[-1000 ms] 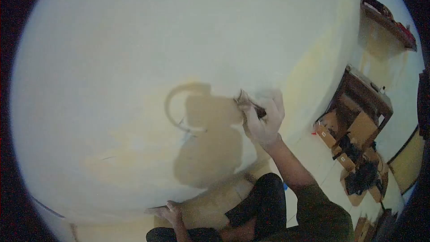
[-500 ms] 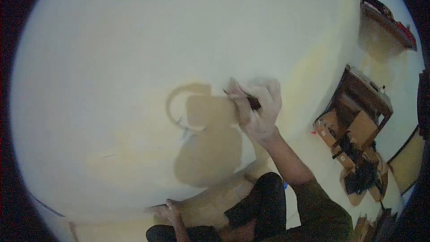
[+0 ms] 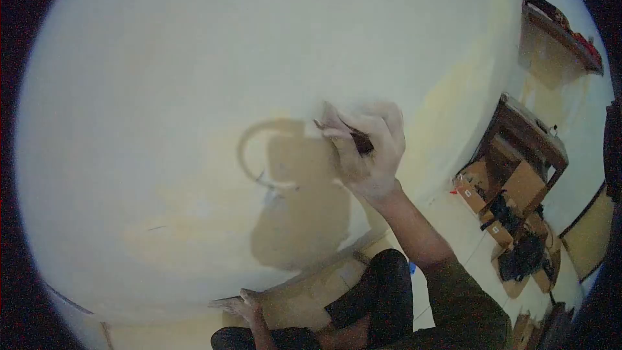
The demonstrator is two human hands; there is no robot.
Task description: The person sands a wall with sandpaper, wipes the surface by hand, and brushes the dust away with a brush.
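Note:
My right hand point(image 3: 370, 146) is raised against a pale wall point(image 3: 194, 58), dusted white, its fingers curled and pinched together. A thin dark edge shows by its fingertips; I cannot make out what it is. The wall has yellowish patches and a thin dark mark point(image 3: 157, 228) low on the left. My left hand point(image 3: 243, 308) hangs low near the foot of the wall, above my bent leg, fingers stretched out and apart from the right hand. Nothing shows in it.
My shadow point(image 3: 301, 220) falls on the wall. My bent knee point(image 3: 392, 272) is close to it. Off to the right stand a dark wooden table point(image 3: 531, 129), cardboard boxes point(image 3: 523, 185), a black bundle point(image 3: 521, 259) and a wall shelf point(image 3: 564, 32).
My right hand has shifted slightly up and to the left along the wall, still pinched. My left hand stays low, its fingers now more clearly spread.

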